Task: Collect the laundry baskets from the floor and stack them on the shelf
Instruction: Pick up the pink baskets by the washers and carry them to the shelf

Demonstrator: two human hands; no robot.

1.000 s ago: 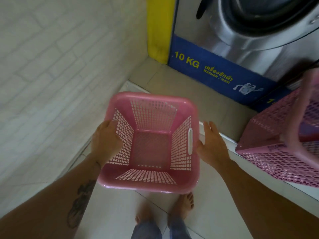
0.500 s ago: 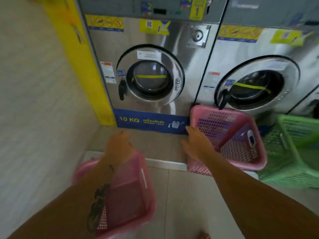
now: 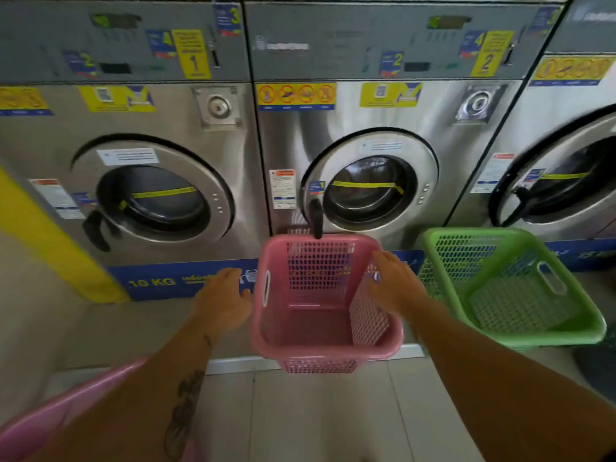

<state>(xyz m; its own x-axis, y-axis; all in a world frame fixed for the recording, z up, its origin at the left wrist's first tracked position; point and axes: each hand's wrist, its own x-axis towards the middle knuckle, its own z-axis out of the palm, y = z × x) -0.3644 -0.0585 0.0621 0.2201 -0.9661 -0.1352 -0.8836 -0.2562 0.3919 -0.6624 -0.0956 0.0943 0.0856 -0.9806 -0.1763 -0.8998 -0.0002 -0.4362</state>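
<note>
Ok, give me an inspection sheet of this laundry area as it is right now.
Surface: tiled floor, raised ledge under the washers.
Job's things: pink basket tilted at the ledge edge, empty; green basket to its right; second pink basket low left, partly hidden.
Clutter: nothing seen.
Hands: left hand open beside the pink basket's left wall; right hand open over its right rim.
Cables: nothing seen.
Surroundings: three steel washers, yellow pillar at left.

Pink basket (image 3: 320, 240) toward 6 o'clock is smooth moulded plastic, mesh walls, slightly glossy rim. Same deal with the green basket (image 3: 520, 305) at 4. Washer fronts (image 3: 350, 128) at 12 look like shiny brushed steel, and the floor tiles (image 3: 316, 411) at 6 are smooth, matt-ish.
</note>
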